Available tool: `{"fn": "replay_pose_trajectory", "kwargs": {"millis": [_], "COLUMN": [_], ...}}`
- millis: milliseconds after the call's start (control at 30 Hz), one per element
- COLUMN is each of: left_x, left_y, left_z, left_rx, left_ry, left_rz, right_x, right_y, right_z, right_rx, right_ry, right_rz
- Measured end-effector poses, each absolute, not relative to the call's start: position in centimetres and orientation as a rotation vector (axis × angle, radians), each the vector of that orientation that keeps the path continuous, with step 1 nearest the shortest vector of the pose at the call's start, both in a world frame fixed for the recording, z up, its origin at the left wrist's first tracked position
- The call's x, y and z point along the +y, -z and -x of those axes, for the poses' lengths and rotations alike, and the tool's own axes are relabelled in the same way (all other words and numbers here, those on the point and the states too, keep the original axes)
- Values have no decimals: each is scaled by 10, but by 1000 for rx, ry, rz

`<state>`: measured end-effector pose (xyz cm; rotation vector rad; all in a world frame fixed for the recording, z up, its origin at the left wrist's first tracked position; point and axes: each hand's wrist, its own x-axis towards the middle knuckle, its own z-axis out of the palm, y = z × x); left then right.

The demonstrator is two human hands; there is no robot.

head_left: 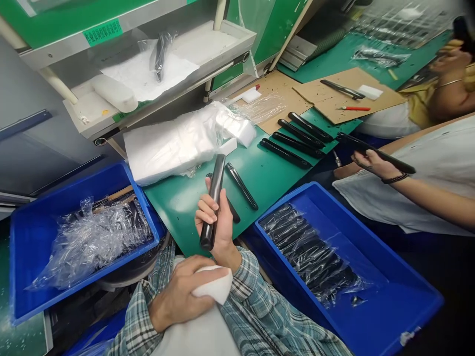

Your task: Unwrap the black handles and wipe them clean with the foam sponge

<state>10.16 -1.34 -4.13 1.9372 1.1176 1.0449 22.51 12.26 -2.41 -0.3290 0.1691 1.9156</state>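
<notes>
My right hand (pixel 217 222) is closed around a glossy black bar (pixel 213 198) and holds it upright over the near edge of the green mat (pixel 267 173). Lower down, close to my body, my left hand (pixel 178 296) is wrapped over a white foam block (pixel 217 289). Two more black bars (pixel 242 186) lie on the mat just behind the held one. Both my sleeves are plaid.
A blue bin (pixel 25 237) of crumpled clear bags stands at left, and another blue bin (pixel 393 282) of bagged black bars at right. A stack of white foam sheets (pixel 178 141) and several black bars (pixel 297 136) lie further back. A co-worker's hand (pixel 371 163) at right holds a black bar.
</notes>
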Motion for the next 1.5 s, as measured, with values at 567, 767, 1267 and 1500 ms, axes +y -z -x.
{"fn": "replay_pose_trajectory", "kwargs": {"millis": [567, 767, 1267, 1500], "left_x": [-19, -17, -16, -20], "left_y": [43, 45, 52, 58], "left_z": [-64, -60, -53, -42], "left_rx": [1276, 1300, 1499, 1583], "left_ry": [-1182, -1177, -1184, -1219], "left_rz": [-1864, -1842, -1785, -1671], "right_x": [104, 103, 104, 113], "right_y": [34, 31, 36, 43], "right_z": [-218, -217, -220, -232], "right_rx": [-57, -10, -1, -462], "right_ry": [-1989, -1988, -2061, -1942], "right_rz": [453, 511, 553, 801]}}
